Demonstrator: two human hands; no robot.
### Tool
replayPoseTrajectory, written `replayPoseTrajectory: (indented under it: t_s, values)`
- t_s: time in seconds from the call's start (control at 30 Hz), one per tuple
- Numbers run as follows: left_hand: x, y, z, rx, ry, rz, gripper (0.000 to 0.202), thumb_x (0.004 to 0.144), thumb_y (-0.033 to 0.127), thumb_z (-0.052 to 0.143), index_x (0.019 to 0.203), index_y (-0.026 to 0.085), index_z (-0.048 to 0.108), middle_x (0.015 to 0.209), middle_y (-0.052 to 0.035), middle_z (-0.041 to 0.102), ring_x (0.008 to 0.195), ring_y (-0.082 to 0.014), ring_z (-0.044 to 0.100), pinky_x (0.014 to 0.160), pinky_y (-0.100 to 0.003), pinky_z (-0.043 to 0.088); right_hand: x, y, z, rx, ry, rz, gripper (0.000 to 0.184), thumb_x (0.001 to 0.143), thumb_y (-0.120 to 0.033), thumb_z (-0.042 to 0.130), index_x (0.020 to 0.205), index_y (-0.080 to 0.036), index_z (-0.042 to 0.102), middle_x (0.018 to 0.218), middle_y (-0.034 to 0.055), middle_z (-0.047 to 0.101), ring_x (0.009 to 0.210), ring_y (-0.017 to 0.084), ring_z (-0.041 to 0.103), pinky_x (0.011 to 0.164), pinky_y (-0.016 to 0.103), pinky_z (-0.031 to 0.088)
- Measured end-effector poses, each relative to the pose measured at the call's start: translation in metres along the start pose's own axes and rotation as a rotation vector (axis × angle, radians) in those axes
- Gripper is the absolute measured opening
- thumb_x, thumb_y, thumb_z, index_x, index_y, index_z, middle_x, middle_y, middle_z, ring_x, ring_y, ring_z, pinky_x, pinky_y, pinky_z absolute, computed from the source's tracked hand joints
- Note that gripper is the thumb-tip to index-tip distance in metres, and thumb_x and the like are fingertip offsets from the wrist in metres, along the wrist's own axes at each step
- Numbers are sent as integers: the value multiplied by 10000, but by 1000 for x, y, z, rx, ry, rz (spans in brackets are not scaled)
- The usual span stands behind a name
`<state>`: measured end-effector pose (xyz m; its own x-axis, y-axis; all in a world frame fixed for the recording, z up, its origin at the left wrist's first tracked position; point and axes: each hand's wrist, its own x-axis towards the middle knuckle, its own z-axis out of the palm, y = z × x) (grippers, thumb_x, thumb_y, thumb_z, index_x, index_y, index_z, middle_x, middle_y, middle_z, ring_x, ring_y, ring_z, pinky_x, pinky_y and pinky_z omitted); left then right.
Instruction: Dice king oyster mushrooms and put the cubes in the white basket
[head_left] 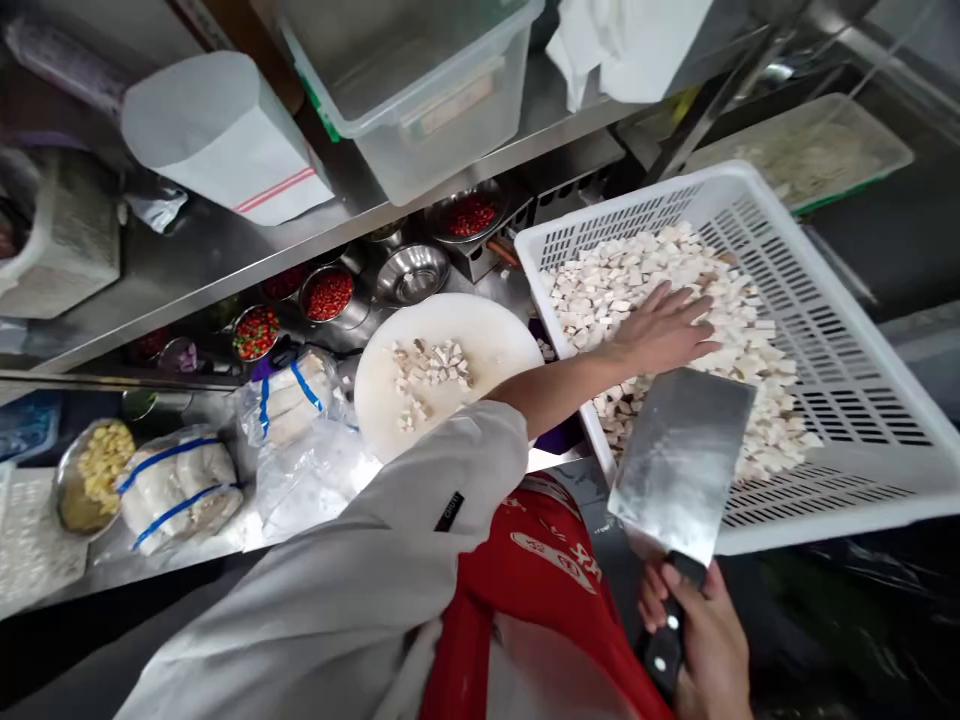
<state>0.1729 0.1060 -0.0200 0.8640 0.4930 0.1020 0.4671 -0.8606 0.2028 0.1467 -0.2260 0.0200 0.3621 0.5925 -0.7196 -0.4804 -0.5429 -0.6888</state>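
Observation:
My left hand (664,328) reaches across into a white slotted basket (832,330) and lies flat, fingers spread, on a heap of pale diced cubes (615,285). My right hand (701,640) grips the black handle of a broad steel cleaver (679,460), whose blade is held flat over the basket's near edge. To the left, a round white cutting board (487,345) carries a few leftover cubes (431,370).
Steel bowls of chopped red chilli (328,293) and an empty steel bowl (412,272) stand behind the board. Bagged white blocks (176,485) and a bowl of yellow pieces (97,470) lie at left. A shelf above holds a clear bin (420,90).

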Motion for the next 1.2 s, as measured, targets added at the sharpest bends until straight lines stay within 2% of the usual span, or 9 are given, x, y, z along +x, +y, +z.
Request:
replayPoseTrajectory:
  t_s: [0.1,0.17,0.3,0.37,0.43,0.5,0.67,0.87,1.2]
  values:
    - [-36,-36,-20,-49,163,6,380,1012,461,393,1244,295,643,1516,15,439,1462,-217,327,1255,-416,114,-15,28,-14,-157,-29,49,306,670,-533,689,709,-376,430,511,-23,399,348,231,408,363,439,343]
    - [-88,-75,-36,-134,273,-97,320,1002,441,438,1175,306,671,1465,19,501,1414,-190,400,1254,-433,164,-15,35,-18,-288,-88,61,301,642,-584,699,680,-392,471,469,-6,436,360,267,463,392,489,397]
    - [-239,-175,-60,-316,402,-577,433,986,531,386,1019,239,705,1094,-57,704,1096,-198,649,1063,-429,492,1,36,-10,-445,-233,108,261,630,-584,730,754,-414,576,458,5,491,377,289,504,412,502,443]
    - [-316,-212,-62,-300,475,-739,528,926,654,406,966,223,708,1071,-104,693,1091,-255,646,1026,-494,505,10,38,5,-462,-301,124,261,671,-567,730,803,-383,600,508,3,525,397,275,520,412,479,447]
    - [-376,-227,-54,-314,441,-761,619,853,751,447,1013,207,695,1151,-130,671,1174,-303,604,1057,-553,466,17,44,25,-451,-319,113,269,712,-552,726,815,-343,593,550,-3,544,417,253,529,420,450,452]
    - [-408,-227,-40,-340,378,-735,718,804,814,459,1094,190,663,1242,-133,640,1269,-323,537,1114,-578,409,26,49,49,-428,-295,89,276,747,-540,717,807,-320,561,568,-8,555,425,235,527,433,427,453]
    - [-388,-215,-10,-368,294,-671,753,811,815,458,1239,211,594,1396,-72,569,1401,-294,408,1232,-544,240,65,50,119,-340,-259,-8,361,762,-504,729,817,-282,450,545,-60,524,408,173,486,415,338,425]
    - [-338,-208,-6,-444,158,-376,553,887,569,574,1333,243,569,1477,-51,497,1420,-220,398,1210,-382,314,93,40,204,-357,-433,38,379,743,-429,745,897,-250,448,566,-96,524,422,115,464,400,259,430]
    - [-360,-201,3,-889,667,-472,381,931,529,547,1040,220,743,1170,-96,696,1181,-222,604,1061,-409,467,37,116,289,-252,-456,96,344,745,-379,688,900,-265,404,526,-120,518,417,127,484,428,270,453]
